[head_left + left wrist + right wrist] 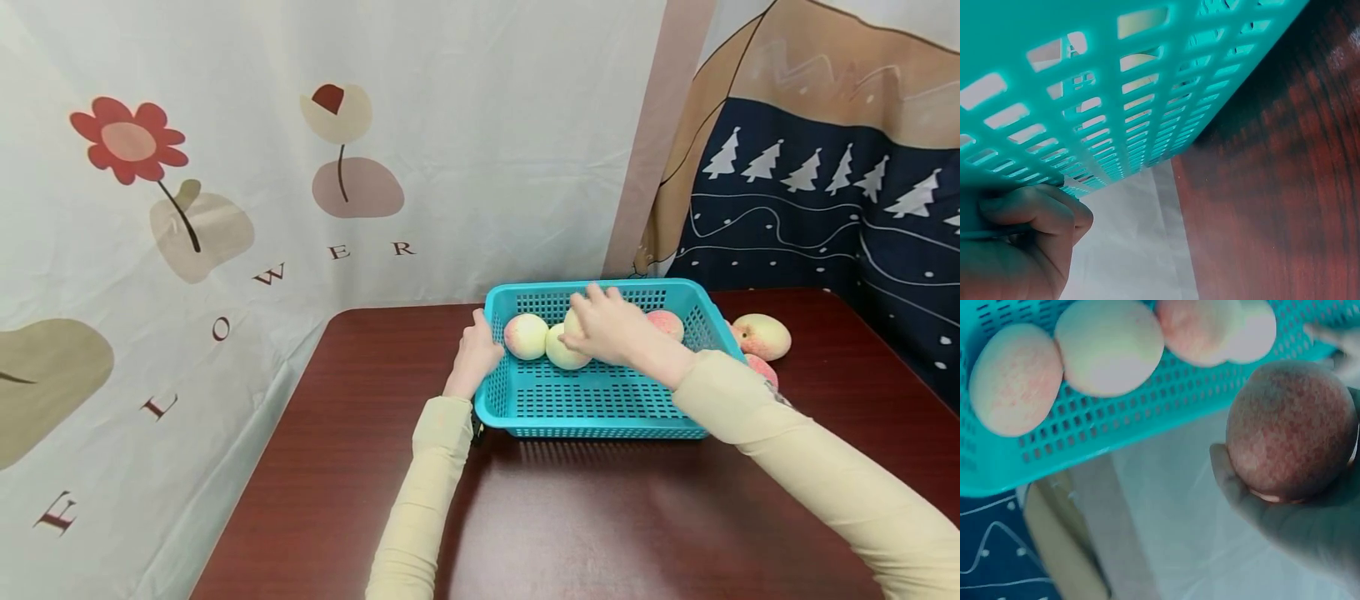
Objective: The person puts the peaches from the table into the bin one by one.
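Observation:
A turquoise plastic basket (592,425) with slotted walls stands on the table. My left hand (477,354) is at its left end; in the left wrist view the fingers (1041,209) curl at the basket's rim and grip it. Over the inside of the basket, my right hand (611,327) holds a peach (1294,431), its red-blushed side facing the right wrist camera. Beneath and beside that hand, pale yellow-pink peaches (526,337) lie in a row along the back of the basket, partly covered by the hand in the head view.
More peaches (762,337) lie on the dark red-brown table (360,433), just right of the basket. A printed cloth (465,125) with flowers and letters hangs behind the table, and a dark section with white trees (810,192) hangs at the right.

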A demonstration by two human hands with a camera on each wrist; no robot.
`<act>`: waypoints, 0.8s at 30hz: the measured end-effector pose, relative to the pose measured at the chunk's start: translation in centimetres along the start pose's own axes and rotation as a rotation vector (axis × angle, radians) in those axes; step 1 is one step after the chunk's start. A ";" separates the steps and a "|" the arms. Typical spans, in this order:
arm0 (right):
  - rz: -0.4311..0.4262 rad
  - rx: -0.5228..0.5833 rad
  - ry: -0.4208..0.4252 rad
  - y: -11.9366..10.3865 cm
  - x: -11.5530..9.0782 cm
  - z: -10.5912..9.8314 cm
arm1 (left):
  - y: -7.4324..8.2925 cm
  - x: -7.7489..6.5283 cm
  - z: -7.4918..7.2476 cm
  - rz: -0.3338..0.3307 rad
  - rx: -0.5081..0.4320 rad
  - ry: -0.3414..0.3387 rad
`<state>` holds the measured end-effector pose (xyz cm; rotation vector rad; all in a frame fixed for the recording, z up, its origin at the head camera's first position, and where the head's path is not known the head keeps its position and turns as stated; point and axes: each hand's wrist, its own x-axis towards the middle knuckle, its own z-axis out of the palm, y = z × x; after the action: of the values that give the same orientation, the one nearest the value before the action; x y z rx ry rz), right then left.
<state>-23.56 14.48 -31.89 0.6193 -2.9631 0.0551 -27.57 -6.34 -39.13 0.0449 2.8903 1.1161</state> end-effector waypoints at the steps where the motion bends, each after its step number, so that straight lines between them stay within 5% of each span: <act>1: -0.032 -0.015 -0.009 -0.4 0.1 0.4 | 0.0 0.0 0.0 0.001 -0.002 -0.001; 15: -0.284 -0.059 -0.280 -6.0 1.6 4.0 | -0.1 0.2 0.0 0.004 0.033 -0.012; 24: -0.399 -0.195 -0.293 -8.2 2.1 5.7 | -0.1 0.3 0.0 0.022 0.032 -0.006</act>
<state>-22.75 5.85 -37.25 1.2672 -2.9874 -0.3852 -27.91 -6.43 -39.22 0.0809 2.9099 1.0708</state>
